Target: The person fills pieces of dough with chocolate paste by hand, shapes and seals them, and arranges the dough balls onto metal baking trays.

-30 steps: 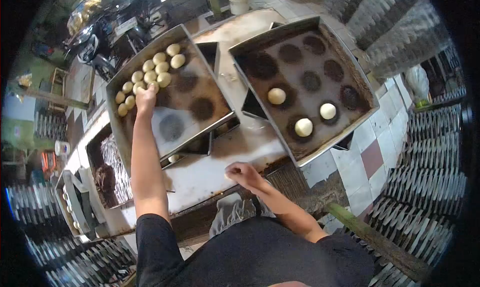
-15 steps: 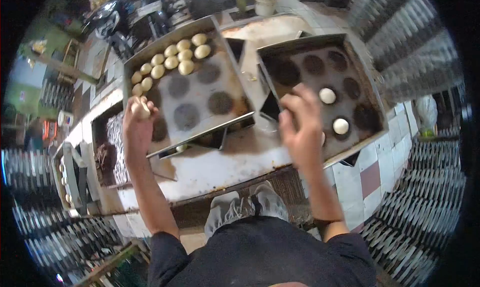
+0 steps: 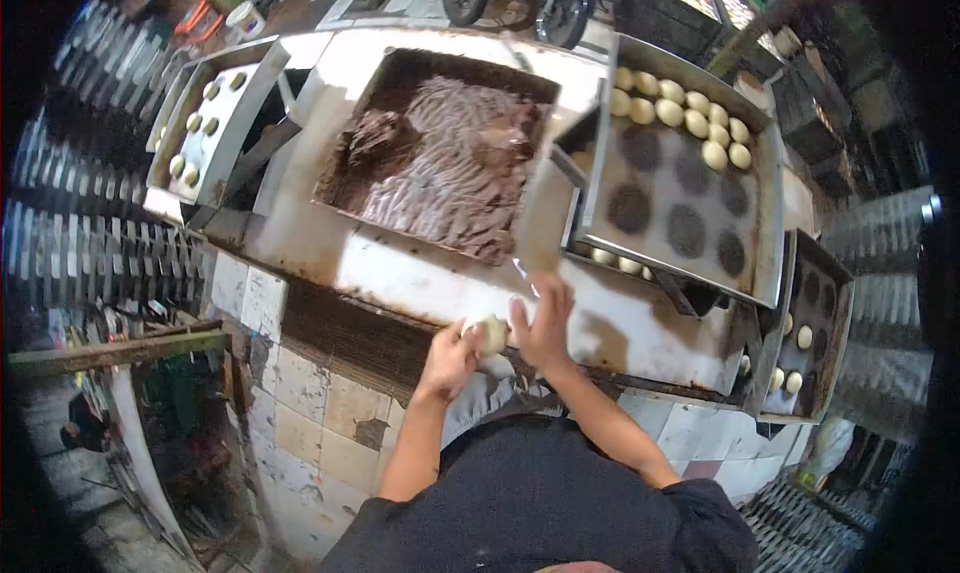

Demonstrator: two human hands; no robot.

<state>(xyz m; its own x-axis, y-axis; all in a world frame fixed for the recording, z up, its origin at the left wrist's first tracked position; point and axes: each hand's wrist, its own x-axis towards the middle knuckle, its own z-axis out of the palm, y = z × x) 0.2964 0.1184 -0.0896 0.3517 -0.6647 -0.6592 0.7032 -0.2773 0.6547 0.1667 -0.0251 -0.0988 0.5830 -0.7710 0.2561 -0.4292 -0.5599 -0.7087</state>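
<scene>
My left hand point(image 3: 450, 361) is closed around a pale piece of dough point(image 3: 491, 335), held in front of my body at the table's front edge. Just to its right is my right hand point(image 3: 545, 323), slightly blurred, its thumb near the dough. From its fingers a thin, shiny, light-coloured tool point(image 3: 521, 269) sticks up; its lower part is hidden, so I cannot tell its exact kind. Beyond both hands lies a metal tray point(image 3: 335, 163) of brown paste point(image 3: 450, 168), its surface ridged.
To the right, a raised tray point(image 3: 660, 258) bears rows of dough balls point(image 3: 697, 123), with more balls beneath it. A lower tray point(image 3: 835, 373) at far right has several balls. Another tray point(image 3: 235, 123) of balls stands at left. Parked motorcycle wheels point(image 3: 563, 18) are behind the table.
My view has swung left, bringing the paste tray to the middle. My right hand has left the right-hand tray and now holds a thin tool beside the dough in my left hand.
</scene>
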